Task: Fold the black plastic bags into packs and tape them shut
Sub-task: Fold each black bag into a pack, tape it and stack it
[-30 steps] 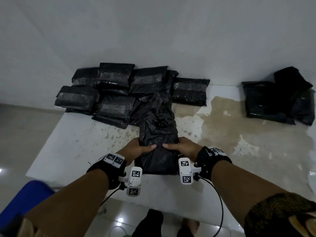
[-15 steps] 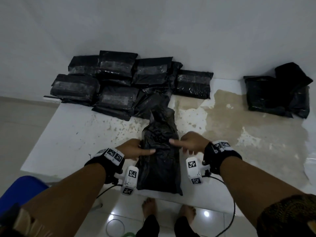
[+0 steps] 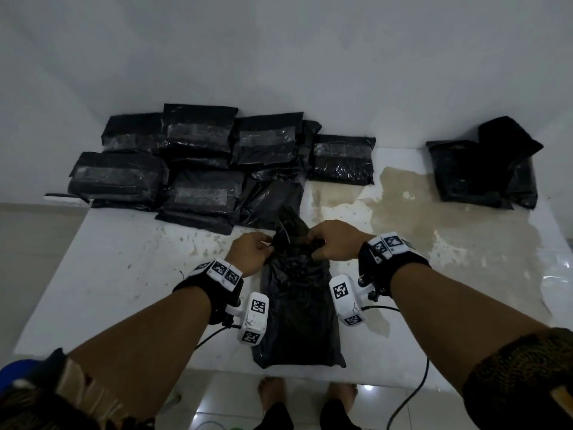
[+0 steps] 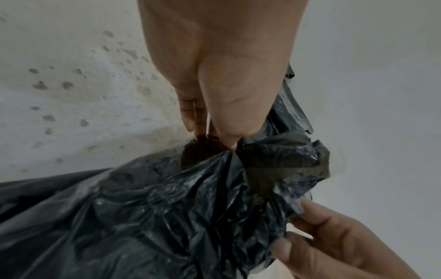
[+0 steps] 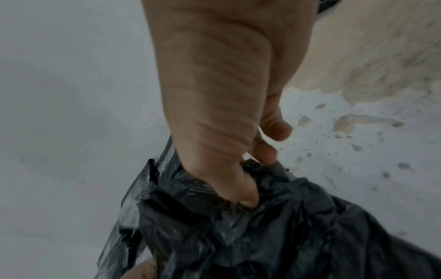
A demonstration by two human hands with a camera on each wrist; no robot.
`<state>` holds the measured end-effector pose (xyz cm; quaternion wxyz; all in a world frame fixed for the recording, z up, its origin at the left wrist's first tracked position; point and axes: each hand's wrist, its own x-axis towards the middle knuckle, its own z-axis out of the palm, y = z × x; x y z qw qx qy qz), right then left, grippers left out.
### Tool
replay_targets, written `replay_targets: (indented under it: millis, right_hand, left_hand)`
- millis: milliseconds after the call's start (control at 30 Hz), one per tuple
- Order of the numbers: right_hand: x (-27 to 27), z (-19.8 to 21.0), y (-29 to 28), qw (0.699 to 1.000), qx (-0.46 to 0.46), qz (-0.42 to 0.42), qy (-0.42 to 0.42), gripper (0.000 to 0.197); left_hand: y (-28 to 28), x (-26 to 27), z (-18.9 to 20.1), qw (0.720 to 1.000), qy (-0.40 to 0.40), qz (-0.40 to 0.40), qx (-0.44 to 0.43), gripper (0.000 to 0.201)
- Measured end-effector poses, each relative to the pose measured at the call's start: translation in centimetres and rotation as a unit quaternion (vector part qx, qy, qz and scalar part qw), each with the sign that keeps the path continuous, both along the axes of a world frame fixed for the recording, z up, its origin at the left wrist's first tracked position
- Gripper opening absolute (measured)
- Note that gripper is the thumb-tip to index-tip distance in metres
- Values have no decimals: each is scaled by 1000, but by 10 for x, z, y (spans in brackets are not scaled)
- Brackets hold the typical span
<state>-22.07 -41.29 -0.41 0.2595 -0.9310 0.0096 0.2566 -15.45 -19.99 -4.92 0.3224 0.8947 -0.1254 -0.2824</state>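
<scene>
A filled black plastic bag lies lengthwise on the white table, its near end at the front edge and its crumpled loose top pointing away. My left hand pinches the left side of that loose top. My right hand pinches the right side of it, thumb pressed into the plastic. The bag's open end is bunched between the two hands, and something dark and cloth-like shows inside it in the left wrist view.
Several taped black packs are stacked at the back left against the wall. A pile of black bags sits at the back right. A brownish stain covers the right of the table. Bare feet stand below the front edge.
Both hands moved from the middle of the bag up to its far loose end and took hold of the plastic there. The bag slid nearer to the front edge.
</scene>
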Motion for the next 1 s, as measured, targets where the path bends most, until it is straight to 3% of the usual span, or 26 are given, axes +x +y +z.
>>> replay_targets:
  millis: [167,300,400,500,633,800,867,1000]
  right_hand:
    - [-2,-5,-27,995,38,-73,-60,5]
    - [3,-1,-49,977,90,-159,-107,17]
    - [6,7,-60,960,131,-219,-118,20]
    - [8,9,-68,956,143,-221,-129,13]
    - [7,1,-77,953,145,-225,-142,20]
    - [9,-14,-88,932,174,-271,-167,17]
    - [12,-14,-85,918,208,-298,-160,9]
    - [7,-20,-70,874,294,-384,-44,47]
  left_hand:
    - [4,11,-5,999,-19,31,3,10]
    - [2,16,-3,994,26,88,-59,4]
    - [-9,13,5,992,59,69,-91,34]
    - [-23,12,4,997,8,46,-62,23]
    - [-33,13,-1,996,-54,55,-38,40]
    - [-23,22,-4,993,-54,99,-44,12]
    - [-16,27,-10,992,-39,113,-51,14]
    - [-11,31,-16,988,-29,137,-58,12]
